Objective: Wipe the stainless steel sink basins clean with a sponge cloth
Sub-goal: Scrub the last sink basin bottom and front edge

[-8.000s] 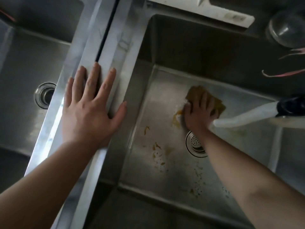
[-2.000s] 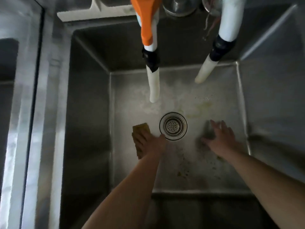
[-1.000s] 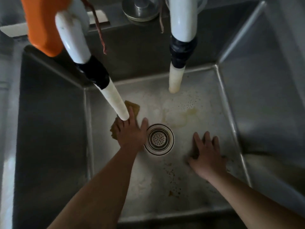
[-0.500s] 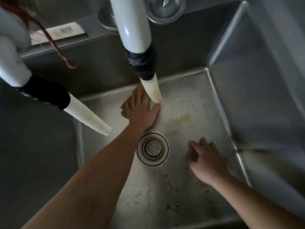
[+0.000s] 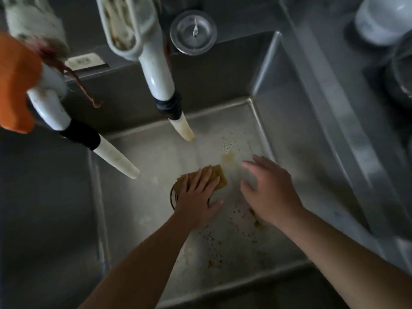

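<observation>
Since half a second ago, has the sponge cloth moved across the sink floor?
Yes. The sponge cloth, under the left hand, was beyond the drain on its left; now it lies over the drain's far right edge, nearer the right hand.

In the sink basin (image 5: 142, 210), the left hand (image 5: 197, 197) lies flat on the yellow sponge cloth (image 5: 217, 178), covering most of the drain (image 5: 172, 197). Right of the drain, the right hand (image 5: 270, 190) is spread open near brown stains (image 5: 228, 157). Two white spouts (image 5: 181, 128) hang above.
</observation>
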The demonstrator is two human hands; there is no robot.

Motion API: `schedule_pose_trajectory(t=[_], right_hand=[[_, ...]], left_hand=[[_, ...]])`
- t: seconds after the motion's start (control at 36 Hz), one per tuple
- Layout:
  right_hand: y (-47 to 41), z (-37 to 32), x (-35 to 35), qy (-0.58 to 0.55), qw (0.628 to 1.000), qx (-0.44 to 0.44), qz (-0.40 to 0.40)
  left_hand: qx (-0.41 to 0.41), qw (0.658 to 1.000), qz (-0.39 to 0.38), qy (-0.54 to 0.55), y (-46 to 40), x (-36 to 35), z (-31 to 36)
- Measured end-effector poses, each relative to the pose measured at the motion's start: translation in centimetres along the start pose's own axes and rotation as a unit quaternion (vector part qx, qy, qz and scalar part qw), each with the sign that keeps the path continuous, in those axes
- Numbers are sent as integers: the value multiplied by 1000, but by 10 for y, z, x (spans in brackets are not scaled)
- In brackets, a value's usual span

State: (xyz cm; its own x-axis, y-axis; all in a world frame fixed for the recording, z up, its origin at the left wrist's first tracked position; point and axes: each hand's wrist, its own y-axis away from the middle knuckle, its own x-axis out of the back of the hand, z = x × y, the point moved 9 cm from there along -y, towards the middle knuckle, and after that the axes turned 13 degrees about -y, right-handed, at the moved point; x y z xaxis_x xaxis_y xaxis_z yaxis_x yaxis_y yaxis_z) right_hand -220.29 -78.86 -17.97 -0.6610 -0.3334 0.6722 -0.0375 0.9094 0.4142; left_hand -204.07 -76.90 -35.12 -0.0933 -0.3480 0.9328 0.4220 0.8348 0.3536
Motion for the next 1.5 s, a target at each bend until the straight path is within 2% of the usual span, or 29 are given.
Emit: schedule_pose_trajectory(t=[0.11, 0.25, 0.36, 0.5, 0.78, 1.0, 1.14, 1.28, 1.36, 1.5], right_hand=[[5, -41, 35, -9, 997, 69, 15], [-3, -64, 80, 97, 988, 116, 26], [-22, -52, 127, 214, 968, 114, 58], [-32, -11, 156, 270, 954, 100, 82], [-32, 4, 149, 298, 926, 166, 160], [-34, 9, 148, 294, 925, 170, 173], [-34, 9, 148, 298, 927, 160, 163], [-36, 10, 148, 303, 931, 141, 143], [-36, 10, 148, 303, 933, 135, 136], [-35, 8, 149, 308, 932, 135, 138]], left_hand=[[31, 998, -46, 8, -4, -1, 6], [93, 993, -68, 5, 0, 11, 13], [167, 976, -123, 73, 9, 10, 23], [229, 950, -154, 145, -4, 10, 29], [336, 915, -153, 165, -67, 17, -22], [380, 895, -91, 214, -148, 50, -37], [334, 919, -77, 197, -184, 62, -15], [120, 988, -70, 63, -177, 54, 26], [21, 998, -52, 6, -147, 41, 42], [-70, 996, -40, -47, -76, 15, 52]])
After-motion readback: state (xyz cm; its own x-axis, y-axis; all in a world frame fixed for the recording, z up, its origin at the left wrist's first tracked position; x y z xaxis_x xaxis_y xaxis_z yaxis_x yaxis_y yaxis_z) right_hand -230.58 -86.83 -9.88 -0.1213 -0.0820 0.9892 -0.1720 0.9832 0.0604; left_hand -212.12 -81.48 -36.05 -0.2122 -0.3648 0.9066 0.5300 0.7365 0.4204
